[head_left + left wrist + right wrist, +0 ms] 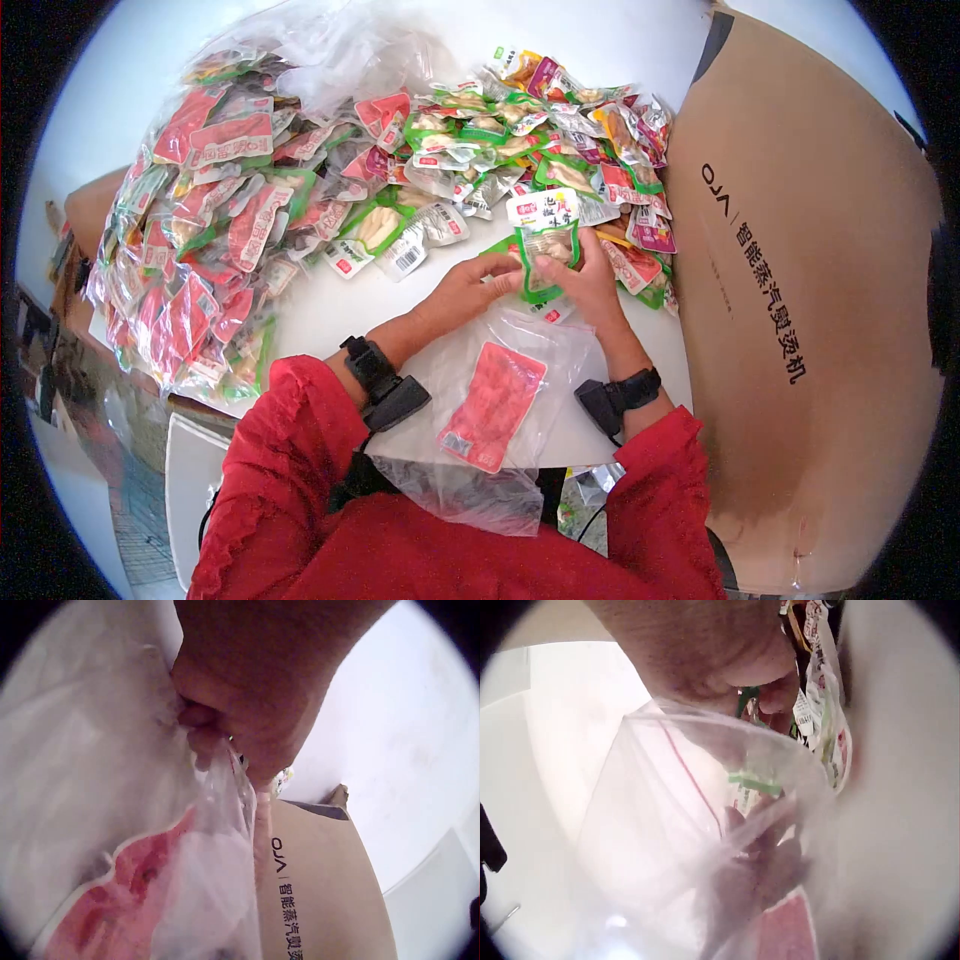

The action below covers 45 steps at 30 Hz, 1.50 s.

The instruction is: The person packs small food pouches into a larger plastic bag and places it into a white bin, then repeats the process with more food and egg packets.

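My right hand [590,277] grips a green-edged snack packet [545,232], its thumb across the packet's front. Pale food shows through the packet's window. My left hand [482,283] is at the packet's left side, its fingertips right at the packet's edge. In the left wrist view, the curled fingers of that hand pinch the edge of a clear plastic bag [214,859]. The bag hangs between both wrists and over the table's front edge. A red packet [495,405] lies inside it. In the right wrist view the clear film overlaps the hands and blurs them.
Several loose snack packets [480,125] are heaped at the back of the white table [400,345]. A large clear sack [215,215] full of red packets bulges on the left. Close on the right stands a tall brown cardboard box [810,250].
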Tool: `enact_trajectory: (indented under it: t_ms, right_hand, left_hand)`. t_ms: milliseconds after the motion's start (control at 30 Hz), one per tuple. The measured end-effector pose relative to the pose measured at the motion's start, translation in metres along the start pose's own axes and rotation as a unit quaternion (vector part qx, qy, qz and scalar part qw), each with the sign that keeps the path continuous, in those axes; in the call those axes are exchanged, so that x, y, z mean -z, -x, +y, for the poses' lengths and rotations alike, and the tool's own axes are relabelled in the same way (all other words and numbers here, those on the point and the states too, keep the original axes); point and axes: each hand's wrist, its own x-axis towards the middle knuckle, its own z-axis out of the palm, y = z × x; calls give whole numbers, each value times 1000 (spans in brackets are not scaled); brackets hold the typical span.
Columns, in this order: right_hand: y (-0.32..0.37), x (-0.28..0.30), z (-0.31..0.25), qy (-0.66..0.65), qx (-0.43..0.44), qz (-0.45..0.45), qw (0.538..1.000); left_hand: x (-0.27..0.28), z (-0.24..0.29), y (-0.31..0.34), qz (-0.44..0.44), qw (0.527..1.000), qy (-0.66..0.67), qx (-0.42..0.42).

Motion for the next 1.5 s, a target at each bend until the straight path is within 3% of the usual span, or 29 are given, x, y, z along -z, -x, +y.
enact_trajectory:
  t_ms: [33,100,133,200,267,400,467,633,1000,1067,1167,1267,1500]
  right_hand:
    - [1,-7,2,-17,37,-3,999]
    - [9,-12,-4,37,11,-41,998]
    - [12,-14,-7,91,-16,-75,993]
    - [14,-16,2,67,-20,-84,994]
    - [14,-13,-2,-62,-28,-125,990]
    - [13,-14,7,-170,-22,-145,974]
    - [17,-19,3,-153,-14,-97,983]
    - [16,-12,8,-80,-29,-109,990]
    - [14,-16,9,-124,29,-44,991]
    - [14,-12,11,-178,-74,-49,980]
    - [14,-12,22,-210,-107,-29,971]
    - [15,-14,25,-235,-110,6,966]
    - [16,-14,10,-259,-121,-17,958]
  left_hand:
    - [-2,-7,-2,3,1000,1,0]
    - [-7,-16,-6,45,986,137,-78]
    - [-8,-15,-5,47,986,137,-76]
    - [-9,-7,0,23,964,258,-66]
    - [-5,4,6,12,963,267,-27]
    - [-3,9,8,-8,956,292,22]
    - [-3,-14,0,-2,963,266,37]
    - [-6,-12,0,-1,968,245,61]
    - [-7,-17,-3,-35,974,218,-43]
    - [-7,-18,-4,-42,974,220,-43]
    - [-7,-20,-4,-51,972,227,-42]
    - [-7,-20,-3,-55,969,239,-38]
    - [-5,-18,-3,-64,966,247,-30]
